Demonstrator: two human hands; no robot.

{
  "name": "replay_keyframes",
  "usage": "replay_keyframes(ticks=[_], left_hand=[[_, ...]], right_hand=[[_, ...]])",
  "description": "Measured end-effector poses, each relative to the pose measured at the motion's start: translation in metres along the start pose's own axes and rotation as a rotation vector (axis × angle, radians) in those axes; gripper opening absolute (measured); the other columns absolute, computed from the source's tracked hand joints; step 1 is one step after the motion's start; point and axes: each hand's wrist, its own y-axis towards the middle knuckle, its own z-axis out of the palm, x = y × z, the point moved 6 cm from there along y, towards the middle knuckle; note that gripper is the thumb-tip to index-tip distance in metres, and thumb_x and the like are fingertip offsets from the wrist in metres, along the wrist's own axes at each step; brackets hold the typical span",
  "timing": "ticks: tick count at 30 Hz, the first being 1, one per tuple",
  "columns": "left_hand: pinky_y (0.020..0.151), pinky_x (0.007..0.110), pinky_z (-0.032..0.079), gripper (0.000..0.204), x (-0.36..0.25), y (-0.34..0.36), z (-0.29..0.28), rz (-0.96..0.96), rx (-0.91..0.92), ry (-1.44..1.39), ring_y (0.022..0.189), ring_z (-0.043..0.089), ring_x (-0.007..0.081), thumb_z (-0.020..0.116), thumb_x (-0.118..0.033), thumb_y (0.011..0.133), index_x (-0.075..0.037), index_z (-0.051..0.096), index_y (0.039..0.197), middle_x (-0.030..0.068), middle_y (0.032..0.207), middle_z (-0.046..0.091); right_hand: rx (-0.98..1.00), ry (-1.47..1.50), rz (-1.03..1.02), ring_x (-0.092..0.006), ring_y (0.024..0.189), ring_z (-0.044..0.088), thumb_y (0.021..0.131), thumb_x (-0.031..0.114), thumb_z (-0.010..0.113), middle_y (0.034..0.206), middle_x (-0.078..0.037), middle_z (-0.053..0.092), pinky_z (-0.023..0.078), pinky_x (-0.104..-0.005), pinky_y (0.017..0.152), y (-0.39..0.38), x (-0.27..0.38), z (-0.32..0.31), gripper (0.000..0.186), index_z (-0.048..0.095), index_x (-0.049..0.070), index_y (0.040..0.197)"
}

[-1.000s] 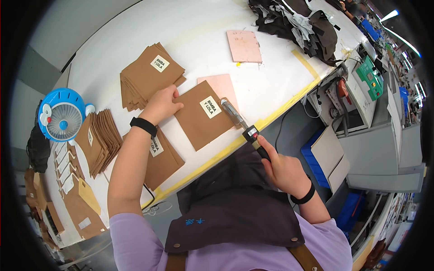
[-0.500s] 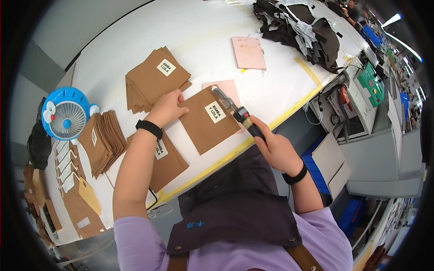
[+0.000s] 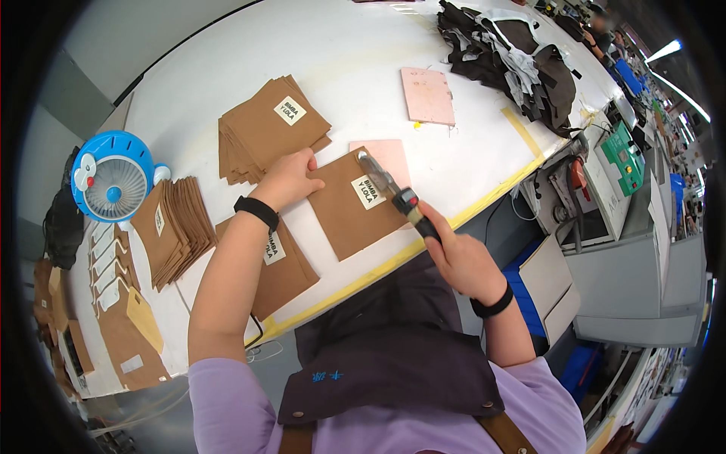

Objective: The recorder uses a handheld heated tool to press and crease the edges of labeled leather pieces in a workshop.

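Right hand [image 3: 469, 261] gripped black-handled tool [image 3: 406, 200], its tip at the far corner of the brown panel [image 3: 344, 221] between both hands. Left hand [image 3: 287, 181], thumb and forefinger parted, touched panel's left corner.

head: left fisheye of head-worn pair | faces down | near, above hands [image 3: 287, 181] and white table [image 3: 348, 68]

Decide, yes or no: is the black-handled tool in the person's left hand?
No, the right hand holds the tool by its black handle.
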Motion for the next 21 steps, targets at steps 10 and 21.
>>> replay_keyframes(ticks=[10, 21], left_hand=[[0.08, 0.038, 0.053, 0.026, -0.005, -0.014, 0.001, 0.132, -0.129, 0.057, 0.088, 0.067, 0.0285, 0.077, -0.014, 0.086, 0.0, 0.06, 0.1, 0.0148, 0.089, 0.068], [0.062, 0.023, 0.053, 0.015, 0.025, -0.131, -0.045, -0.053, 0.333, -0.578, 0.066, 0.061, 0.0065, 0.068, -0.014, 0.099, -0.001, 0.063, 0.094, -0.0009, 0.081, 0.064]], right_hand=[[0.164, 0.535, 0.255, -0.0467, 0.076, 0.067, 0.106, 0.027, 0.049, 0.081, -0.025, 0.068, 0.052, -0.0492, 0.071, 0.063, -0.016, 0.024, 0.057, 0.031, 0.022, 0.16], [-0.011, 0.475, 0.187, -0.0261, 0.058, 0.06, 0.105, 0.023, 0.052, 0.067, -0.011, 0.059, 0.048, -0.0399, 0.062, 0.06, -0.025, 0.03, 0.057, 0.034, 0.024, 0.159]])
